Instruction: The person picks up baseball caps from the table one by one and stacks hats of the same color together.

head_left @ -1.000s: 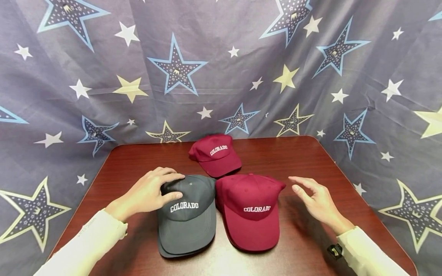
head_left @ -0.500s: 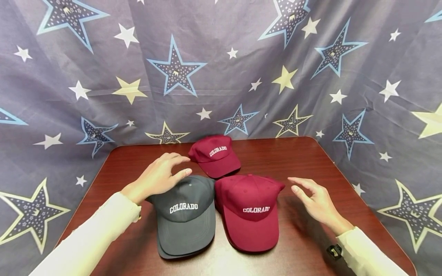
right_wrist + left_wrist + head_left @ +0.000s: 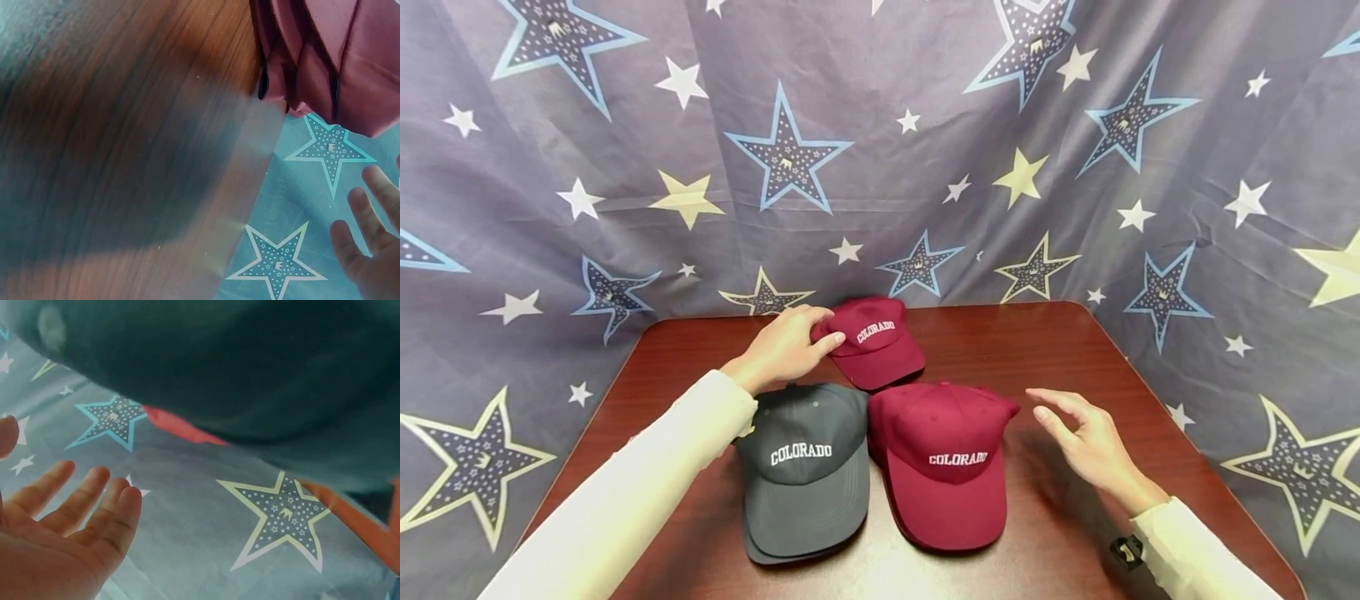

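Note:
A far maroon baseball cap [image 3: 876, 337], lettered COLORADO, sits toward the back of the table. My left hand [image 3: 786, 346] is at its left side, fingers and thumb overlapping the crown's edge in the head view. In the left wrist view those fingers [image 3: 119, 512] are spread and loosely bent. Nearer me stands a dark grey COLORADO cap [image 3: 805, 475], under my left wrist; a second brim edge shows below its brim. Right of it is a near maroon COLORADO cap [image 3: 951, 467]. My right hand [image 3: 1090, 437] hovers beside that cap, fingers relaxed, holding nothing.
The caps stand on a reddish-brown wooden table [image 3: 1000, 342] with rounded corners. Behind and beside it hangs a grey curtain [image 3: 880, 200] with printed stars. A small black and gold item [image 3: 1126, 550] shows at my right cuff.
My left hand has left the grey cap's crown and moved forward and right to the far maroon cap. The right hand and the caps stay in place.

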Demonstrator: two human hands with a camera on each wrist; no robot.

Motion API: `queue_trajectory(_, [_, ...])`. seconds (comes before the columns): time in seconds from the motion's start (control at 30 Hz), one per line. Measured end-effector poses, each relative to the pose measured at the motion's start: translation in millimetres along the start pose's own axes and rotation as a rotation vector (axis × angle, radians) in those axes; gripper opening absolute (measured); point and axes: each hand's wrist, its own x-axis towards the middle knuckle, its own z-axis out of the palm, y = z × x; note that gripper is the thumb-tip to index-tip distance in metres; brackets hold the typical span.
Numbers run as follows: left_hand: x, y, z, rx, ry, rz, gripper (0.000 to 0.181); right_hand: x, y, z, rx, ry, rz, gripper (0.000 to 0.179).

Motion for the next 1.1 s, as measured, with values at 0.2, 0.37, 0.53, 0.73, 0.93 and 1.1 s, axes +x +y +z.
queue_trajectory(0.2, [19.3,5.6,2.7,0.054,-0.050,-0.041,0.056,-0.2,2,-1,-0.003,0.005,0.000,0.034])
queue_trajectory(0.37, [35.3,8.6,5.6,0.116,-0.104,-0.063,0.061,-0.5,3,-2,-0.003,0.009,0.000,0.033])
queue_trajectory(0.53, [50.6,9.7,8.4,0.155,-0.132,-0.102,0.064,-1.1,4,-3,-0.004,0.011,0.001,0.033])
queue_trajectory(0.73, [69.2,11.2,16.4,0.180,-0.182,-0.147,0.065,-2.3,6,-5,0.018,0.019,-0.011,0.034])
queue_trajectory(0.93, [85.5,8.8,26.5,0.168,-0.224,-0.210,0.066,-3.9,10,-7,0.021,0.019,-0.004,0.035])
queue_trajectory(1.1, [93.1,4.0,35.8,0.164,-0.258,-0.271,0.068,-5.2,13,-10,0.007,0.010,0.018,0.034])
